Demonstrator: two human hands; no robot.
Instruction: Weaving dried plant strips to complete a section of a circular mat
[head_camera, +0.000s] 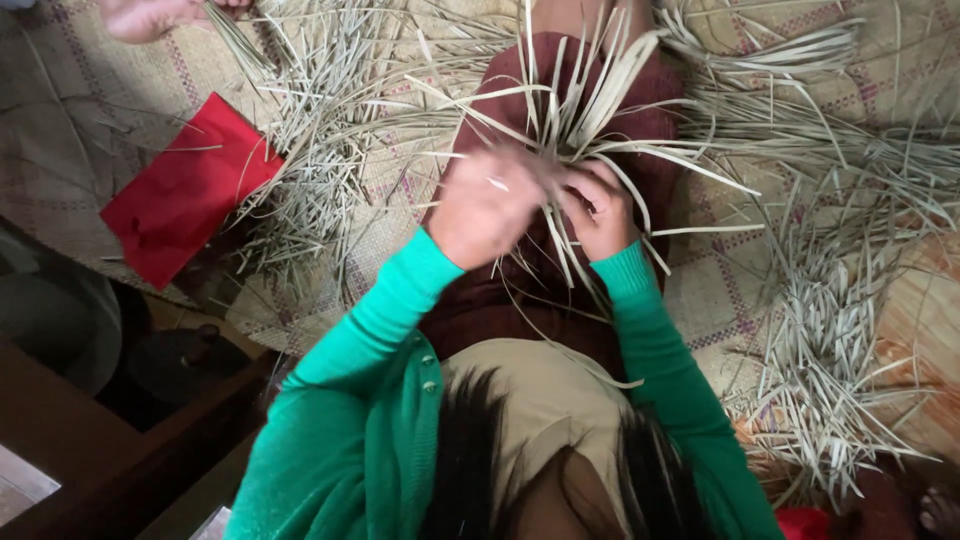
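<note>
Left hand (487, 205) and right hand (598, 210) both clenched, grip grasping pale leaf strips (570, 120) over the lap, fanned outward to keep strands separable. Spare strips (820, 340) piled at the woven mat (720, 290)'s right edge, within reach.

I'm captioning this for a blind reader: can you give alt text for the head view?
Left hand and right hand, in green sleeves, grip a bundle of pale dried leaf strips over the lap. More strips and a red cloth lie on a woven mat.
</note>
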